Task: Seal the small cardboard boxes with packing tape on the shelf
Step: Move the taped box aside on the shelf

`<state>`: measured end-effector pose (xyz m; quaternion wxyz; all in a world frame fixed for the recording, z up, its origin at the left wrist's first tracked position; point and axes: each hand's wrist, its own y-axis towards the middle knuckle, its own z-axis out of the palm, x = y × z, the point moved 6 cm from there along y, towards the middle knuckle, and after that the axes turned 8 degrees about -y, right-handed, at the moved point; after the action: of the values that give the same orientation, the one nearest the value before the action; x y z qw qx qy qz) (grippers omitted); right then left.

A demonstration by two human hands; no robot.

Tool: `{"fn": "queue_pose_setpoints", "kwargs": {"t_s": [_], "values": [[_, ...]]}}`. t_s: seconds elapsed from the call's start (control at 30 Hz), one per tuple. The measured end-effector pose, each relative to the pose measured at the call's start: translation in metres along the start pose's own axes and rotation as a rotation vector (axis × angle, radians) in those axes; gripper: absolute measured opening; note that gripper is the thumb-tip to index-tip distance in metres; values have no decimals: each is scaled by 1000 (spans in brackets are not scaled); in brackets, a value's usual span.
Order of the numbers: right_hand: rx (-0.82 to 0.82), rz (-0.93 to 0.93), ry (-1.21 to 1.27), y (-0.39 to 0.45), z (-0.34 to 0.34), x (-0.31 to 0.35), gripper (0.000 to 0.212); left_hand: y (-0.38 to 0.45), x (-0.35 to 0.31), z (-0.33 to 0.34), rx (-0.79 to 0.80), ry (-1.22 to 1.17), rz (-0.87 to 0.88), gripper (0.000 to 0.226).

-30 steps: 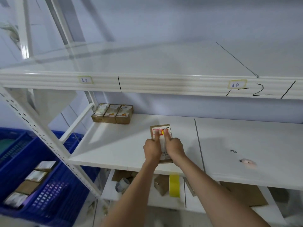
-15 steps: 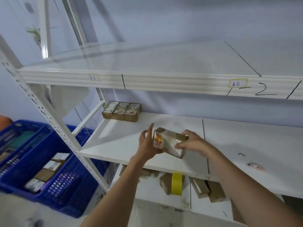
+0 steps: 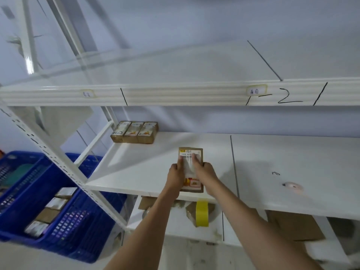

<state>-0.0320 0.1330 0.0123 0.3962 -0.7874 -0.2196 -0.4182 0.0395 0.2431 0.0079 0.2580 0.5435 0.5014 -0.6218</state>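
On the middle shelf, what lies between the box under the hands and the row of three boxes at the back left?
Nothing: in the head view only bare white shelf separates the box from the three boxes.

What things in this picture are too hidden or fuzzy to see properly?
- Head view: the middle of the box label, covered by the left hand and right hand.
- Head view: the pink thing on the shelf, too blurred to identify.
- Head view: the yellow tape roll, its top hidden by the shelf edge.
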Motion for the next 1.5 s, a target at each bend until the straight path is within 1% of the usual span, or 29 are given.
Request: {"fn": "queue_pose_setpoints", "kwargs": {"t_s": [0.03,0.1,0.17,0.2,0.3,0.37,0.4,0.47,0.5,0.53,0.63,0.7,0.73,0.77,0.83,0.87,0.97,1.1,1.2,1.27,1.33,1.43,1.5], "values": [[-77,9,10,-2,2,0,77,0,0,2,-17,3,18,66],[-211,3,-100,-1,5,4,81,-2,-4,-2,-78,55,66,63],[-264,-9,-208,2,11,12,86,2,-5,-7,-98,58,71,60],[-274,-16,-206,6,16,15,86,4,-6,-11,-82,48,59,60],[-276,-18,-154,13,29,28,81,20,-9,-24,-45,-12,44,67],[-245,-2,-149,22,44,34,76,29,-10,-38,-39,-46,36,66],[-225,2,-138,26,52,36,77,35,-9,-45,-35,-53,20,64],[-129,36,-58,36,74,36,88,51,-3,-63,-20,-81,-24,62],[-84,68,-33,40,84,35,93,60,1,-73,-12,-100,-52,62],[-56,75,-25,44,91,35,94,68,4,-83,-6,-124,-82,64],[-2,57,-36,45,105,43,78,94,10,-112,6,-155,-136,69],[79,33,-91,43,116,49,69,112,9,-125,51,-154,-147,64],[129,19,-91,42,123,54,61,119,9,-130,81,-160,-159,61],[144,18,-94,46,130,55,54,126,9,-133,113,-167,-171,56],[96,1,-104,55,138,62,44,140,8,-140,154,-151,-173,52],[53,0,-111,59,139,64,40,144,8,-144,164,-131,-171,53],[-52,62,-140,76,141,66,38,151,5,-153,181,-22,-88,60],[-111,87,-225,108,143,72,43,169,-4,-152,203,165,116,58],[-140,81,-260,133,141,80,43,178,-15,-143,233,237,172,64],[-128,85,-288,148,144,85,39,185,-20,-142,230,317,205,67],[-86,91,-343,159,152,88,41,193,-22,-142,203,398,228,61],[14,60,-525,177,166,91,55,209,-27,-145,164,490,269,54],[60,37,-616,186,170,94,66,218,-27,-145,174,520,297,49]]}}
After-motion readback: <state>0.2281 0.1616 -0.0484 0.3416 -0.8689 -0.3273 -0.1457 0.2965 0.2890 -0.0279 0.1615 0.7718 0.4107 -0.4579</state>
